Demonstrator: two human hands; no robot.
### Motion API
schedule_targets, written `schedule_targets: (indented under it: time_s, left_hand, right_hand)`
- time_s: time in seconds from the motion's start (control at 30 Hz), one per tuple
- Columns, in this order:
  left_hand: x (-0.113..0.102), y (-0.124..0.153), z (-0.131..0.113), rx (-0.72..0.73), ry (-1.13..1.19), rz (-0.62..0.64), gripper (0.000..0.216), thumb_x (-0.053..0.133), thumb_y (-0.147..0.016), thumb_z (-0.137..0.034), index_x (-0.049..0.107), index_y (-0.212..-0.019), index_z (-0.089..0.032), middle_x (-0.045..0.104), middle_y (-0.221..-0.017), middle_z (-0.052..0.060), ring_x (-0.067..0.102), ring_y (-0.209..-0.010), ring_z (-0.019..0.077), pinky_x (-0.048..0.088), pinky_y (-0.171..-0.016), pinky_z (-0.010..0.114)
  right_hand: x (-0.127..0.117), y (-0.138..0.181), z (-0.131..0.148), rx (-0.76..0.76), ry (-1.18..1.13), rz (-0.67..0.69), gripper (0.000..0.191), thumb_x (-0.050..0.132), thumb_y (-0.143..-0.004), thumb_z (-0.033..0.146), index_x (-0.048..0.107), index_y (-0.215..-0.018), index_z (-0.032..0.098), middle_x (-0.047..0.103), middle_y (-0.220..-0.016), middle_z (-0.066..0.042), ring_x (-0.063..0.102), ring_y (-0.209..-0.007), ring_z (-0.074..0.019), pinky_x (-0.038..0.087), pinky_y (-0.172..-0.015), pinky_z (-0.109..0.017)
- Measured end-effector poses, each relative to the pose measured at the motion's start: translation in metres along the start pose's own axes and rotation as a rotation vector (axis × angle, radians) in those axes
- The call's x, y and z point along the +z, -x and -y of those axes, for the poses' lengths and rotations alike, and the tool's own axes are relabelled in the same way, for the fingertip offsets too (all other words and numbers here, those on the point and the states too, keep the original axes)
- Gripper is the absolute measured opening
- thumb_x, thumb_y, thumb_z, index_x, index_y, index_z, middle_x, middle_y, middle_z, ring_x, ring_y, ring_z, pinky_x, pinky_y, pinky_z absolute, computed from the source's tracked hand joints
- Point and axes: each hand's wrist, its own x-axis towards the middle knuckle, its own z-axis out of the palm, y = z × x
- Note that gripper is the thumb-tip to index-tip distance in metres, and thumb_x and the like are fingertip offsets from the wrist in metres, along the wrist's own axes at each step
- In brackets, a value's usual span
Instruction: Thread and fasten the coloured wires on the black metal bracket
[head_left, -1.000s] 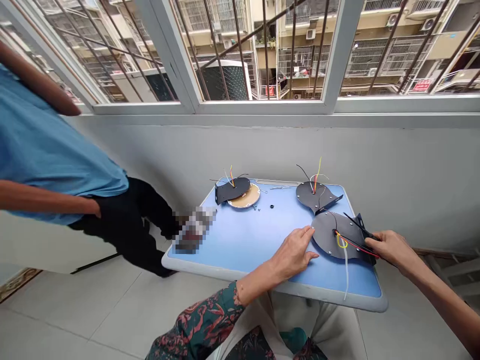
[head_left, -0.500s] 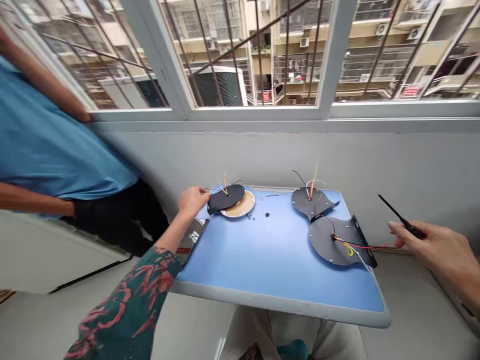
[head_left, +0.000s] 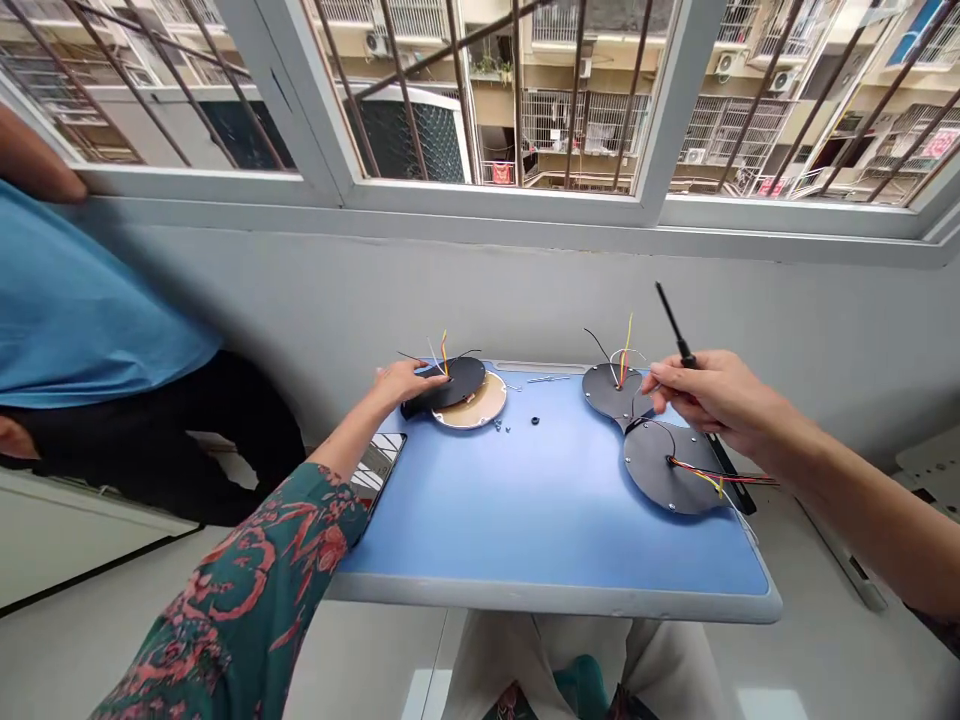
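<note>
My left hand [head_left: 405, 381] reaches to the far left corner of the blue table [head_left: 525, 530] and rests on a black plate [head_left: 456, 384] with coloured wires, which lies on a tan round disc [head_left: 480, 406]. Its fingers lie fairly flat along the plate's edge. My right hand [head_left: 712, 400] is closed on a thin black screwdriver [head_left: 673, 325] that points up, above two more black wired plates: one far [head_left: 611, 392], one near [head_left: 667, 480].
Small screws and a black washer [head_left: 535, 421] lie between the plates. A phone [head_left: 375, 465] sits at the table's left edge. A person in a blue shirt [head_left: 82, 300] stands at the left by the window sill.
My left hand went from the near plate to the far left plate. My right hand lifted the screwdriver, swung out right, then came back over the right plates.
</note>
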Motion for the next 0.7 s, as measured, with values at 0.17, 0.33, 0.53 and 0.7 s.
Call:
schedule_targets:
  time_s: [0.17, 0.33, 0.53, 0.7]
  left_hand:
    - [0.011, -0.003, -0.016, 0.062, -0.098, 0.037, 0.04, 0.078, -0.081, -0.049, 0.074, -0.106, -0.017, 0.071, -0.123, 0.014, 0.056, -0.13, 0.0366, 0.042, -0.113, 0.051]
    - [0.021, -0.003, -0.019, 0.107, -0.095, 0.054, 0.033, 0.062, -0.099, -0.038, 0.062, -0.127, -0.019, 0.062, -0.131, 0.01, 0.064, -0.112, 0.0235, 0.057, -0.095, 0.045]
    - [0.02, -0.006, -0.019, 0.14, -0.009, 0.103, 0.035, 0.063, -0.098, -0.038, 0.062, -0.126, -0.018, 0.063, -0.129, 0.01, 0.065, -0.11, 0.0236, 0.058, -0.093, 0.044]
    - [0.015, -0.008, -0.017, 0.145, 0.09, 0.029, 0.024, 0.066, -0.095, -0.038, 0.069, -0.107, -0.016, 0.071, -0.11, 0.008, 0.068, -0.1, 0.0211, 0.057, -0.089, 0.04]
  right_hand:
    - [0.084, -0.051, 0.007, 0.155, 0.151, 0.171, 0.025, 0.055, -0.098, 0.022, 0.065, -0.078, 0.01, 0.068, -0.071, -0.007, 0.029, -0.041, -0.0025, 0.024, -0.038, -0.022]
    - [0.176, -0.114, -0.01, 0.246, 0.295, 0.239, 0.038, 0.064, -0.097, 0.039, 0.062, -0.127, 0.016, 0.065, -0.125, -0.01, 0.066, -0.105, -0.0215, 0.058, -0.089, -0.042]
    - [0.214, -0.159, -0.031, 0.245, 0.415, 0.182, 0.039, 0.064, -0.097, 0.039, 0.062, -0.128, 0.016, 0.063, -0.131, -0.012, 0.065, -0.111, -0.0231, 0.057, -0.094, -0.044]
    - [0.208, -0.16, -0.044, 0.241, 0.436, 0.13, 0.04, 0.064, -0.097, 0.039, 0.061, -0.129, 0.016, 0.063, -0.13, -0.012, 0.065, -0.111, -0.0234, 0.057, -0.094, -0.044]
